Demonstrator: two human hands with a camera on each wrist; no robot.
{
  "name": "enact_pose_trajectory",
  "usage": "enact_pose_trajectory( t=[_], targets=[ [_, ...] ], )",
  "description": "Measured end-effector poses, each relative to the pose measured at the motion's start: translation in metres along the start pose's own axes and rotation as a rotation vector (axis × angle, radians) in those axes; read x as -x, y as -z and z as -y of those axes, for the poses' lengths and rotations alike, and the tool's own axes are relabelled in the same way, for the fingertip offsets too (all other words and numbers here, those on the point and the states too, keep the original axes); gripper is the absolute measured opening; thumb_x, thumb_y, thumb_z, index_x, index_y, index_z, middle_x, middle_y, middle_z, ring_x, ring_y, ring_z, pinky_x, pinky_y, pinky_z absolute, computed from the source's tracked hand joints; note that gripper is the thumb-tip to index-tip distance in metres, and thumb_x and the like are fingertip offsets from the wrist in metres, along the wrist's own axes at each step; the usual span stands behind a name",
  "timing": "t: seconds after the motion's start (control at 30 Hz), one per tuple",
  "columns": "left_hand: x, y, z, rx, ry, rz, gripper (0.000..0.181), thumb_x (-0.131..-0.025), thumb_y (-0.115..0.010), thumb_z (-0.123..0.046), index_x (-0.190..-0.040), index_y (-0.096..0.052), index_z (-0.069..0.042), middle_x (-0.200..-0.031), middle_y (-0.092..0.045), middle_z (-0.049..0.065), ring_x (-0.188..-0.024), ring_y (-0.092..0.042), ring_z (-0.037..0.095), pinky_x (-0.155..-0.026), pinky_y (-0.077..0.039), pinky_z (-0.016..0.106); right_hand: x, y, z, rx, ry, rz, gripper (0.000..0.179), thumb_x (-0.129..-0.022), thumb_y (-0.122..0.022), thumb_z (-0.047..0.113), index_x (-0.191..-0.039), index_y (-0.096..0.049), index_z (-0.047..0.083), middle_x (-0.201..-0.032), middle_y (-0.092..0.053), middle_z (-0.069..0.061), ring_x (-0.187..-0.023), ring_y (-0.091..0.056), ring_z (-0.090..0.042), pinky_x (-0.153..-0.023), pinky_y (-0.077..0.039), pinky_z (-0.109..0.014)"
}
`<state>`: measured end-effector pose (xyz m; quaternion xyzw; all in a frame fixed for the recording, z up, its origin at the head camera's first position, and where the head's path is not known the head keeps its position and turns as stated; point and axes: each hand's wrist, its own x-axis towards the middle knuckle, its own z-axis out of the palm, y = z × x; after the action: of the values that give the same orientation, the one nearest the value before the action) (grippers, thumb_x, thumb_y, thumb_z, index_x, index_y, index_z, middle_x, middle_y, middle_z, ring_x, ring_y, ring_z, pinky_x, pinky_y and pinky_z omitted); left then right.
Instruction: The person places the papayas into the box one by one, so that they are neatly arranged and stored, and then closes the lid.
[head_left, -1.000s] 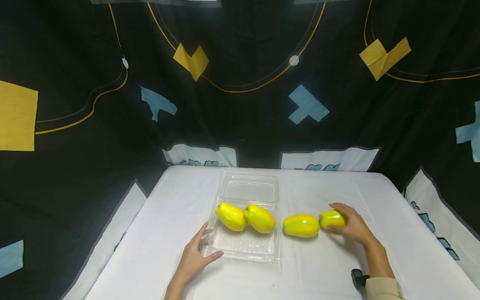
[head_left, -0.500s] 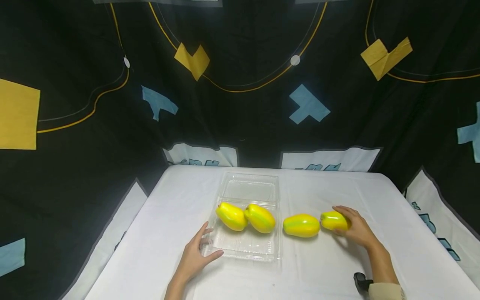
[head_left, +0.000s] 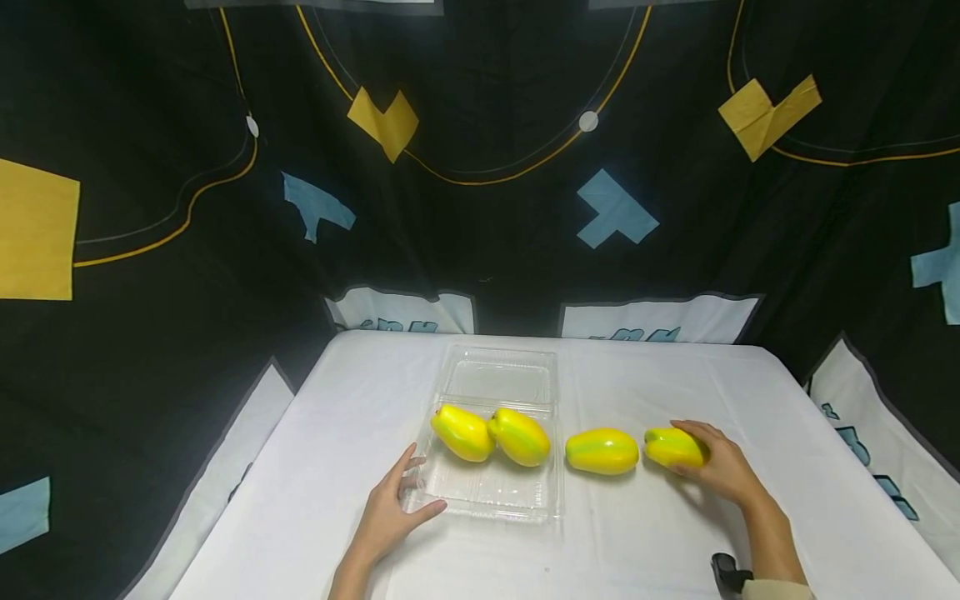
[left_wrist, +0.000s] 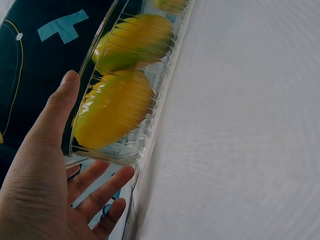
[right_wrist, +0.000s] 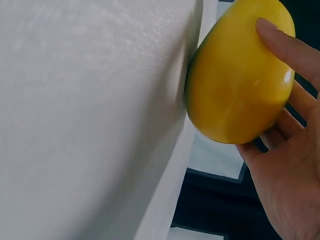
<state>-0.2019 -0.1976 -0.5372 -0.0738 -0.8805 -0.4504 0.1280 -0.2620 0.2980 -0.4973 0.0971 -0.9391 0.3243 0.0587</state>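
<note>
My right hand (head_left: 723, 467) grips a yellow papaya (head_left: 675, 447) low over the white table, at the right. Thumb and fingers wrap its near end in the right wrist view, where the papaya (right_wrist: 240, 75) shows smooth and glossy. Another papaya (head_left: 602, 452), streaked green, lies just left of it. Two more papayas (head_left: 519, 437) sit side by side in an open clear plastic clamshell box (head_left: 487, 500). Around the box's near left corner my left hand (head_left: 386, 508) spreads its fingers and thumb, close to the ribbed wall (left_wrist: 107, 155) in the left wrist view.
The box's lid (head_left: 498, 375) lies folded back toward the far side of the white table (head_left: 637, 542). Beyond the table's far edge hangs a black curtain (head_left: 480, 242) with yellow and blue patches.
My right hand has shifted slightly right and nearer to me with the papaya, widening the gap to the papaya beside it. My left hand has stayed by the box.
</note>
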Motion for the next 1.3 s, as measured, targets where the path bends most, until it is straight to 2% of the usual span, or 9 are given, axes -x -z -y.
enact_pose_trajectory(
  t=[0.23,0.47,0.6,1.1,1.3],
  targets=[
    [0.0,0.0,0.0,0.003,0.008,-0.002,0.096,-0.066,-0.081,-0.041,-0.144,-0.032,-0.015,-0.126,-0.055,0.002,-0.1,-0.061,0.022,-0.092,-0.044,0.05,0.007,0.003,0.003,-0.007,-0.014,0.003,0.071,-0.07,-0.08,0.035,-0.128,-0.051,0.005,-0.13,-0.046,-0.025,-0.119,-0.038,-0.046,-0.095,-0.025,-0.066],
    [-0.001,0.0,-0.001,-0.001,0.016,0.003,0.096,-0.066,-0.081,-0.04,-0.144,-0.032,-0.014,-0.127,-0.055,0.001,-0.101,-0.061,0.021,-0.092,-0.044,0.049,0.014,0.005,0.015,-0.055,-0.058,-0.001,0.074,-0.072,-0.076,0.046,-0.129,-0.053,0.004,-0.129,-0.05,-0.023,-0.114,-0.045,-0.041,-0.088,-0.042,-0.056],
    [-0.001,0.0,-0.002,0.001,0.021,0.003,0.096,-0.066,-0.081,-0.041,-0.144,-0.032,-0.013,-0.127,-0.055,0.0,-0.1,-0.061,0.02,-0.092,-0.044,0.049,0.016,0.005,0.027,-0.095,-0.07,-0.002,0.074,-0.073,-0.074,0.048,-0.13,-0.052,0.006,-0.13,-0.05,-0.02,-0.116,-0.045,-0.038,-0.088,-0.045,-0.054],
    [0.001,0.0,-0.001,-0.002,-0.002,-0.003,0.096,-0.066,-0.081,-0.041,-0.144,-0.032,-0.013,-0.126,-0.055,0.002,-0.1,-0.061,0.022,-0.092,-0.044,0.05,0.017,-0.011,0.082,-0.15,-0.004,-0.071,0.069,-0.074,-0.072,0.049,-0.128,-0.055,0.011,-0.126,-0.056,-0.014,-0.111,-0.052,-0.032,-0.082,-0.051,-0.048],
    [0.0,0.0,-0.002,0.0,0.004,-0.005,0.097,-0.065,-0.082,-0.04,-0.144,-0.032,-0.014,-0.126,-0.055,0.001,-0.101,-0.061,0.021,-0.091,-0.045,0.048,0.008,-0.024,0.111,-0.18,0.08,-0.121,0.065,-0.072,-0.074,0.048,-0.125,-0.057,0.012,-0.12,-0.06,-0.01,-0.105,-0.056,-0.027,-0.078,-0.053,-0.044]
  ],
)
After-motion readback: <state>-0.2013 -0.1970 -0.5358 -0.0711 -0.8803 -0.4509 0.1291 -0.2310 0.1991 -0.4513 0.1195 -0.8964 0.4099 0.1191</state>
